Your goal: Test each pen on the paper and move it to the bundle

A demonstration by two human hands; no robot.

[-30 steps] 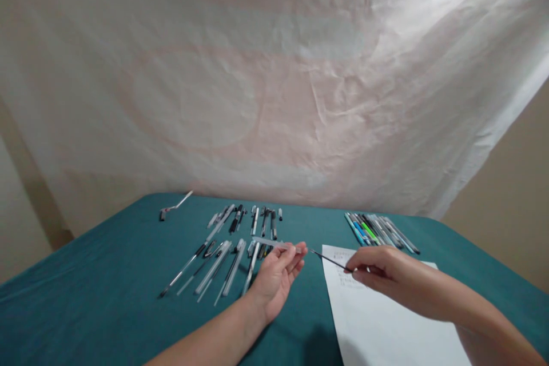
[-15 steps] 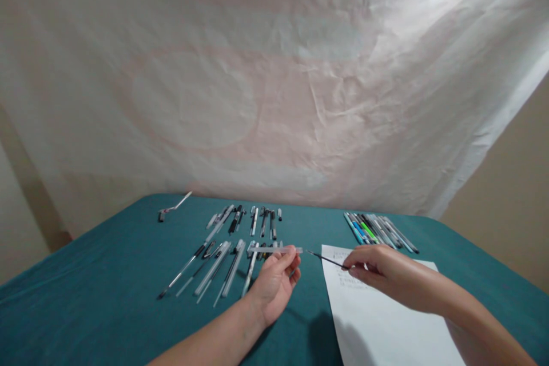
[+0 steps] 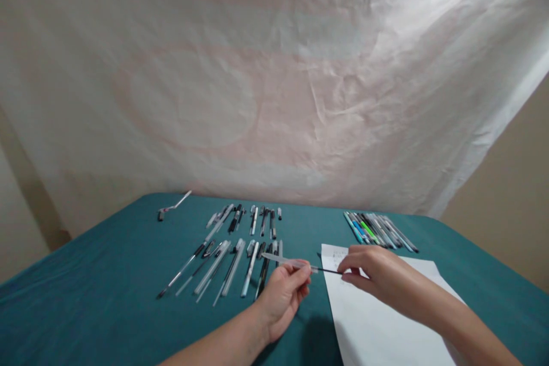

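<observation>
No text readable. Small writing [image 3: 337, 258] is seen at the top of the paper [image 3: 381, 326], lower right of frame, partly hidden, too blurred to be made out. No brand can be read on the pen tube [image 3: 277, 258], lower centre.

Whitish barrel [image 3: 281, 259], black refill [image 3: 329, 271], teal cloth [image 3: 107, 274]

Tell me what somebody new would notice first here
Probably the left hand, low centre, gripping a clear tube, and the right hand beside it holding a thin dark rod at the tube's end. Behind, a wrinkled pale sheet fills the upper view. On the green table, toward the right, a bright green pen stands out.
</observation>
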